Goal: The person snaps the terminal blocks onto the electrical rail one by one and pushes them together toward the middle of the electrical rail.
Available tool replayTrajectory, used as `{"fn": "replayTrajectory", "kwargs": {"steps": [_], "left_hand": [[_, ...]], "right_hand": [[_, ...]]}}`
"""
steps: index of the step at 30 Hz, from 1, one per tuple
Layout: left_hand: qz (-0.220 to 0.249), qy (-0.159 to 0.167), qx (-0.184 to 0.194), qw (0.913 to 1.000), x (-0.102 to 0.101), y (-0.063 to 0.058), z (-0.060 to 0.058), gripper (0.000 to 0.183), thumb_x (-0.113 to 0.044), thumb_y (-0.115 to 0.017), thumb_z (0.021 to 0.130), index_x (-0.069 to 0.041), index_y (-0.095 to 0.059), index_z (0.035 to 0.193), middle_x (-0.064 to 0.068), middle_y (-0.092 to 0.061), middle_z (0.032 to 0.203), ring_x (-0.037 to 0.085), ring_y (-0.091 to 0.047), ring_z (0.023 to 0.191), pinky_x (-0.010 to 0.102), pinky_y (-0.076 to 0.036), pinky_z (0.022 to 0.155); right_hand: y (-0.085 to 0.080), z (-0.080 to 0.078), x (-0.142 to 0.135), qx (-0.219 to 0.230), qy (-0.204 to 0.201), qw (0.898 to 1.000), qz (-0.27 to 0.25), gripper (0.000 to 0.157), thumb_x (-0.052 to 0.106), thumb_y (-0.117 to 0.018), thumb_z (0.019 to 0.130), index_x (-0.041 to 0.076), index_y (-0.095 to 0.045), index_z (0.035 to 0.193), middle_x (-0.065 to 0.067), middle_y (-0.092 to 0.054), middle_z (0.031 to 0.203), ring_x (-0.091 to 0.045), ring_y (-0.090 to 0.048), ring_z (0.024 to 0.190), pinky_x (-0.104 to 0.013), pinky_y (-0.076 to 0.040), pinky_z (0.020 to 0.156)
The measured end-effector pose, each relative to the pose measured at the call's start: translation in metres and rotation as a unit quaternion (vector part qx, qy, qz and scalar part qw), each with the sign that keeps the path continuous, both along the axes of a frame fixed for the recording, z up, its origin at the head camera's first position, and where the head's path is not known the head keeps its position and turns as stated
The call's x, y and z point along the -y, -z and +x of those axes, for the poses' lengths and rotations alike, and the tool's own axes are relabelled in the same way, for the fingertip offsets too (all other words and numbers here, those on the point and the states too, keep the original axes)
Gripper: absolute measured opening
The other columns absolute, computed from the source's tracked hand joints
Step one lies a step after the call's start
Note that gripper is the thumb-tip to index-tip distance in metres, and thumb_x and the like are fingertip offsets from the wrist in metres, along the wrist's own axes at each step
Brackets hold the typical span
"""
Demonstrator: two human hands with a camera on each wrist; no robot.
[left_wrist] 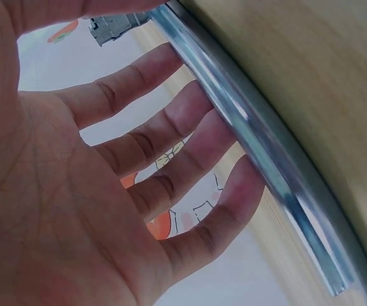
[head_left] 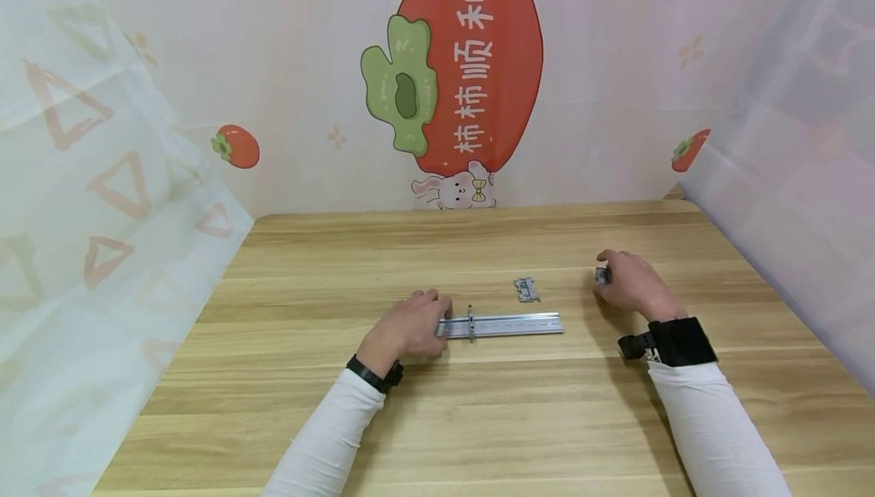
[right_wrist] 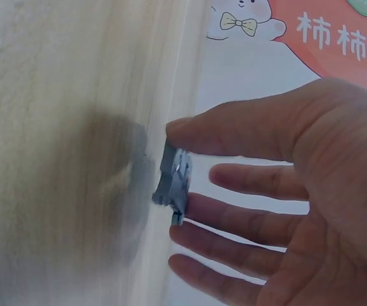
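Note:
A silver slotted DIN rail [head_left: 516, 324] lies sideways on the wooden table. My left hand [head_left: 405, 327] holds its left end, thumb on the near edge and fingers along the far edge; the left wrist view shows fingertips against the metal rail [left_wrist: 234, 118]. One thin grey terminal block [head_left: 471, 324] stands across the rail just right of that hand. Behind the rail, another grey terminal block [head_left: 526, 289] lies flat. Off to the right, my right hand [head_left: 634, 284] pinches a small grey terminal block [right_wrist: 174, 178] between thumb and fingers, close over the table.
The wood-grain table [head_left: 478, 421] reaches back to a printed cloth [head_left: 307, 102] with persimmon drawings. Pale cloth sides hang at the left [head_left: 89, 201] and right. Both wrists wear black straps, the right with a larger black pad [head_left: 683, 341].

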State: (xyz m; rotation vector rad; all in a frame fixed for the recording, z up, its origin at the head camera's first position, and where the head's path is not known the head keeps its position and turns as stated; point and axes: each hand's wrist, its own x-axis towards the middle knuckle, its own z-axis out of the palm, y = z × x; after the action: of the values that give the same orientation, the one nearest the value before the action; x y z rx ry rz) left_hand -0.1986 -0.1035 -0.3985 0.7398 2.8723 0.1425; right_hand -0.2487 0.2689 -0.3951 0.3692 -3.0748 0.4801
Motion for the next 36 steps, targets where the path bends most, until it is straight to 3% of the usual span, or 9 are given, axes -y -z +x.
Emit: {"fn": "replayTrajectory", "kwargs": {"steps": [5, 10, 20, 27, 36], "left_hand": [[0.0, -0.001, 0.001, 1.0, 0.001, 0.0, 0.0, 0.037, -0.029, -0.066, 0.072, -0.02, -0.056, 0.107, -0.003, -0.045, 0.093, 0.016, -0.044, 0.082, 0.032, -0.039, 0.065], [-0.002, -0.002, 0.0, 1.0, 0.001, 0.001, 0.0, 0.037, -0.029, -0.065, 0.072, -0.021, -0.056, 0.107, -0.004, -0.045, 0.093, 0.015, -0.044, 0.083, 0.032, -0.039, 0.066], [0.004, 0.0, -0.001, 1.0, 0.002, -0.002, 0.0, 0.037, -0.028, -0.065, 0.072, -0.02, -0.056, 0.107, -0.003, -0.045, 0.094, 0.016, -0.044, 0.083, 0.032, -0.039, 0.066], [0.0, 0.0, -0.003, 1.0, 0.001, -0.001, 0.001, 0.036, -0.028, -0.065, 0.072, -0.021, -0.056, 0.106, -0.003, -0.046, 0.095, 0.016, -0.044, 0.083, 0.032, -0.039, 0.065], [0.001, 0.0, -0.004, 1.0, 0.0, 0.001, 0.001, 0.035, -0.028, -0.064, 0.072, -0.021, -0.056, 0.105, -0.003, -0.046, 0.094, 0.016, -0.044, 0.084, 0.031, -0.04, 0.067]], "right_hand": [[-0.002, 0.0, 0.002, -0.01, 0.005, 1.0, -0.024, 0.054, 0.017, -0.065, 0.077, -0.006, -0.046, 0.122, -0.027, -0.055, 0.108, -0.035, -0.053, 0.092, -0.047, -0.042, 0.077], [-0.004, 0.0, 0.007, -0.009, 0.009, 0.999, -0.043, 0.055, 0.023, -0.067, 0.079, -0.003, -0.047, 0.124, -0.024, -0.056, 0.11, -0.036, -0.054, 0.097, -0.048, -0.042, 0.08], [-0.015, 0.001, 0.024, -0.037, -0.018, 0.992, -0.115, 0.059, 0.034, -0.072, 0.076, 0.004, -0.052, 0.122, -0.015, -0.059, 0.109, -0.034, -0.053, 0.102, -0.046, -0.041, 0.085], [-0.016, 0.005, 0.034, -0.061, -0.035, 0.988, -0.134, 0.06, 0.039, -0.072, 0.075, 0.004, -0.054, 0.12, -0.013, -0.059, 0.107, -0.029, -0.055, 0.098, -0.042, -0.043, 0.083], [-0.013, 0.006, 0.038, -0.051, -0.036, 0.987, -0.148, 0.059, 0.042, -0.071, 0.075, 0.006, -0.055, 0.119, -0.01, -0.059, 0.106, -0.027, -0.055, 0.096, -0.04, -0.044, 0.082]]}}
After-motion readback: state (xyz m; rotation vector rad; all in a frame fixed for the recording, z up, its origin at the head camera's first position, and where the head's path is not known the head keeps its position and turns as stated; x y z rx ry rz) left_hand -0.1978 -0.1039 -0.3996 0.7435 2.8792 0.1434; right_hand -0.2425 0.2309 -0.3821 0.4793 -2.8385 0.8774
